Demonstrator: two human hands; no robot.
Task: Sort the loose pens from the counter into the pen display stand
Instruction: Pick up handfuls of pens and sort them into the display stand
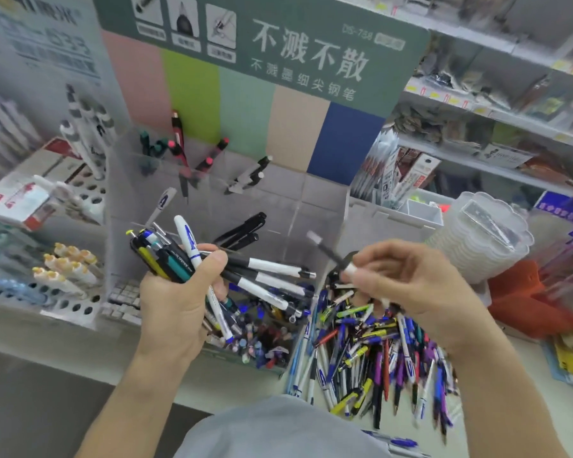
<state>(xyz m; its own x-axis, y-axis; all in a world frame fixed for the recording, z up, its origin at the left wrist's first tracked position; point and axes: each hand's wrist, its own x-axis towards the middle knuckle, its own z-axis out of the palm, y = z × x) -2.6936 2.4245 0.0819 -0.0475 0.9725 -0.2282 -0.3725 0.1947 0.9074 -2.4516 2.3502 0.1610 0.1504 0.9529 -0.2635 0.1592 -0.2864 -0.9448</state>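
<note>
The left hand (176, 302) is closed round a thick bundle of pens (192, 259), thumb clamped across the barrels; their ends fan out toward 10 o'clock and toward 3 o'clock, black, white, teal and yellow among them. The right hand (407, 279) pinches a single dark pen (328, 251) with a pale cap between thumb and fingertips, its free end tilted toward 11 o'clock (motion blur hides the finer detail of the grip).

Below the right hand, at about 5 o'clock in the view, a heap of loose pens (377, 352) lies on the pale surface (80, 338), mostly blue, purple, black and yellow, crossing one another at all angles. Just to its left, under the left hand, a clear tray (255, 338) holds more pens packed end-up.

The pen display stand (318, 206) sits straight ahead at 12 o'clock: clear plastic compartments in front of a backboard striped pink, green, mint, tan and blue, with a grey-green header printed in Chinese characters. A few red-and-black pens (182, 147) lean in the rear left compartment, and two black pens (242, 231) lie in a nearer one.

At 9 o'clock stand perforated racks (80, 302) with yellow-capped markers. At 2 o'clock a stack of clear scalloped containers (477, 236) sits beside an orange object (526, 299), and shop shelves (510, 104) with packaged goods run behind.
</note>
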